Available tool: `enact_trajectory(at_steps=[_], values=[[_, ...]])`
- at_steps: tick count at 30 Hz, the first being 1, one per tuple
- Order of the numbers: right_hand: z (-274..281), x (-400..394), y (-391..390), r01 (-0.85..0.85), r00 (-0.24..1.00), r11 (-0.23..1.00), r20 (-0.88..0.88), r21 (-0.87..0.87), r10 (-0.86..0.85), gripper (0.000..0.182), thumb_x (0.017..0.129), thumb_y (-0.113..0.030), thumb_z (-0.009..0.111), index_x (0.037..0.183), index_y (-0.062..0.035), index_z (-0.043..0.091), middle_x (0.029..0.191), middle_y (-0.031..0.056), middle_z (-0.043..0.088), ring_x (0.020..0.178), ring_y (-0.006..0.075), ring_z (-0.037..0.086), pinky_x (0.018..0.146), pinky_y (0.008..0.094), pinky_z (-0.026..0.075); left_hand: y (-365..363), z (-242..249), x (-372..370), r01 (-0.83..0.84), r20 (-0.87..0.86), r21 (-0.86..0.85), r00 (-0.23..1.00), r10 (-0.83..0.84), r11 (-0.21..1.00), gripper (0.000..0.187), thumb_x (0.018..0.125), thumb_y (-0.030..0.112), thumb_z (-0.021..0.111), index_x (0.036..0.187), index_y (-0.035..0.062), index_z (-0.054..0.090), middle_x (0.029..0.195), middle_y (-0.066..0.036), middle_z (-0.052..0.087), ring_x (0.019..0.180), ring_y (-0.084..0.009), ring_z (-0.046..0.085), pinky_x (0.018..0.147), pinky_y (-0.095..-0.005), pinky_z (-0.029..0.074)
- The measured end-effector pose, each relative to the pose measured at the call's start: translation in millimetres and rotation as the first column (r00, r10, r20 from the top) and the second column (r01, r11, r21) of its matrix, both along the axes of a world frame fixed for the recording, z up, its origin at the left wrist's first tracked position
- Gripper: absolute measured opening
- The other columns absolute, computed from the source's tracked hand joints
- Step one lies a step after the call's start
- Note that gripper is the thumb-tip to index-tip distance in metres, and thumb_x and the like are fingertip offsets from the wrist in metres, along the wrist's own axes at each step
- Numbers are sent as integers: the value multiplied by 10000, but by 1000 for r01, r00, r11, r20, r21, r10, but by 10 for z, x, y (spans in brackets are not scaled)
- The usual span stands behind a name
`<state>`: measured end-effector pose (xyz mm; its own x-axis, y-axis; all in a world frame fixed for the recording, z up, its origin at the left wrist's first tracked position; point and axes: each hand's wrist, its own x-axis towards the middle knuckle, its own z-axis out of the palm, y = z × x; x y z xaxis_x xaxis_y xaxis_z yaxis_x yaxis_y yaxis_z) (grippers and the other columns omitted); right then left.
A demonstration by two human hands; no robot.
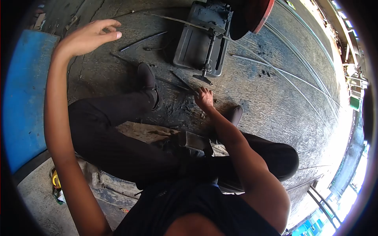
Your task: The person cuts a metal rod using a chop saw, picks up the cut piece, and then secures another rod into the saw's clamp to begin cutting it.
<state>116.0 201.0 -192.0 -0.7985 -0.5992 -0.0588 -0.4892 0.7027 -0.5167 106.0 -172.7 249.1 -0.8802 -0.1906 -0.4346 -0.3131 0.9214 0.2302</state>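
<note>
1. Hands: set well apart. The left hand (89, 37) is raised at the left with its fingers loosely bent, the thumb apart from them, and nothing in its grasp. The right hand (204, 99) is low, fingers curled at the near end of a short dark rod (177, 77); whether they are closed on it cannot be told.
2. Short dark rod: thin and straight, at floor level between the shoes and the cut-off saw, crossing near a second dark rod.
3. Floor (260, 114): rough, ridged and grey, with black grime and crumbled residue around the right hand.
4. Cut-off saw base (185, 53): dark metal, rectangular with rounded corners and a raised rim, forming a shallow tray. Black dirt sits at its far end.
5. Vise screw (210, 51): slender metal shaft along the base, ending in a T-shaped handle (203, 80).
6. Saw guard (264, 17): curved red edge with a dark interior; contents not discernible.
7. Long bar (177, 21): narrow and straight, lying across the base at the vise.
8. Pale bar (252, 59): smooth, thin, on the floor right of the saw.
9. Blue panel (27, 94): flat, scuffed surface, left of the left forearm.
</note>
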Motion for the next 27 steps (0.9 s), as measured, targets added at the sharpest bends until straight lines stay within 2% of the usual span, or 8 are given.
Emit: enact_trajectory(at_steps=[11, 14, 16, 18, 20, 21, 22, 27], values=[[-17, -12, -24, 88, 996, 990, -19, 110, -86, 241, 756, -165, 641, 982, -82, 640, 1005, 114, 622, 1018, 311, 570, 852, 443, 423, -27, -53, -28, 20, -16, 24, 1000, -19, 1000, 623, 920, 489, 560, 1368, 61, 491, 1290, -191, 570, 1171, -328, 571, 956, -427, 469], [-83, -115, 266, 282, 950, 937, -75, -204, -302, 118, 776, -109, 606, 873, -68, 659, 869, 130, 674, 841, 331, 643, 765, 438, 490, 3, -32, -15, 4, -15, 13, 1000, -4, 1000, 621, 919, 484, 565, 1367, 61, 492, 1288, -192, 572, 1170, -325, 572, 955, -424, 470], [-457, -375, 627, 600, 778, 739, 7, -305, -629, 140, 785, -156, 633, 843, -30, 651, 779, 164, 657, 682, 371, 635, 636, 435, 514, 17, -10, -11, -4, -14, 4, 1000, 4, 1000, 620, 918, 481, 568, 1367, 61, 493, 1288, -192, 572, 1170, -323, 572, 955, -424, 470], [-562, -884, 877, 868, 367, 356, -36, -346, -929, 190, 819, -170, 597, 688, -33, 611, 680, 150, 622, 615, 333, 613, 558, 411, 489, 48, 20, -10, -32, 8, 14, 999, 32, 999, 614, 917, 477, 570, 1365, 63, 497, 1290, -194, 571, 1172, -323, 571, 957, -424, 470], [-692, -1549, 1289, 950, 248, -16, 789, -311, -562, 196, 847, -189, 567, 675, -94, 567, 618, 64, 581, 574, 270, 597, 516, 369, 459, 77, 42, -14, -33, 16, 24, 999, 33, 999, 612, 918, 475, 570, 1367, 65, 495, 1297, -194, 566, 1176, -320, 568, 961, -422, 467], [-626, -1846, 1331, 955, 226, -108, 914, -276, -338, 189, 867, -223, 566, 724, -103, 540, 650, 52, 568, 597, 254, 588, 513, 343, 452, 97, 28, -25, -30, 24, 35, 999, 29, 999, 611, 918, 473, 569, 1368, 67, 493, 1304, -193, 561, 1181, -317, 565, 965, -420, 464], [-447, -2153, 1307, 956, 208, -191, 974, -222, -87, 192, 888, -258, 565, 773, -113, 514, 682, 40, 555, 620, 237, 579, 509, 316, 445, 106, 6, -43, -27, 27, 38, 999, 26, 999, 611, 918, 473, 569, 1368, 67, 493, 1304, -193, 561, 1181, -317, 565, 965, -420, 464], [-197, -3203, 1106, 977, 110, -202, 971, -67, 211, 372, 958, -381, 550, 978, -25, 443, 740, 110, 546, 618, 241, 546, 511, 323, 476, 18, -40, -163, -116, 132, 22, 985, 112, 993, 602, 925, 463, 564, 1377, 74, 484, 1320, -183, 550, 1191, -309, 556, 979, -415, 451]])
